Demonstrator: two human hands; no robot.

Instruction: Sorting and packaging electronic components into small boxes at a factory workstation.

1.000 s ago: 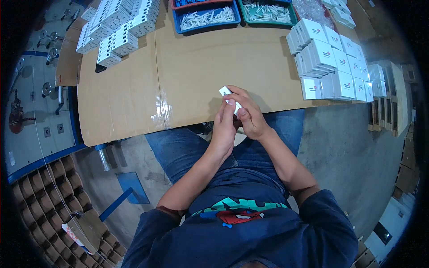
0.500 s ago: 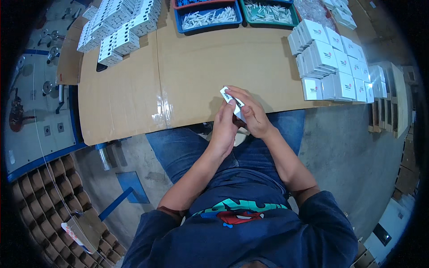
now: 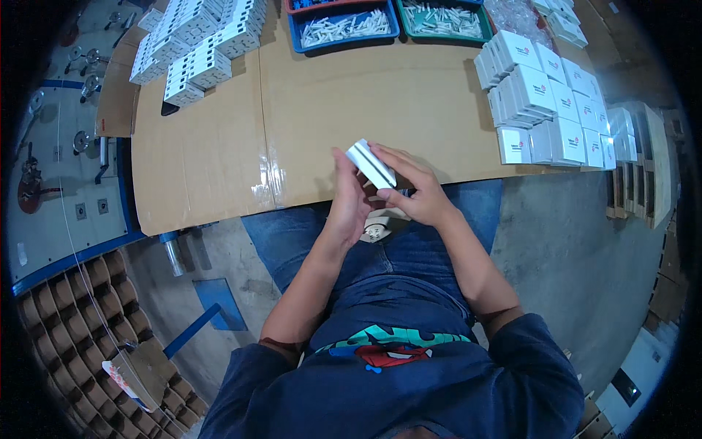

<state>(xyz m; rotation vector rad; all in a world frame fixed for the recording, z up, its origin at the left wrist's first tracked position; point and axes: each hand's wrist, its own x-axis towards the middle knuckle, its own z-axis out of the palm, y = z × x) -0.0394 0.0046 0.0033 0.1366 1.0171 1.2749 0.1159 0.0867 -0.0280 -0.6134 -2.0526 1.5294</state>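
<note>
A small white box-shaped plastic piece with a dark slit along its side is tilted above the table's near edge. My right hand is closed on it, fingers over its far end and thumb at its near end. My left hand stands at its left side with thumb and fingers stretched apart; some of its fingers are hidden behind the piece, and whether they touch it I cannot tell.
Stacked white boxes stand at the table's right. White blocks with dark holes pile up at far left. A blue tray and a green tray hold small white parts. Brown cardboard covers the table.
The white piece has turned, so its slit side now faces up. My left hand has loosened from around it and spread its fingers; my right hand still holds it.
</note>
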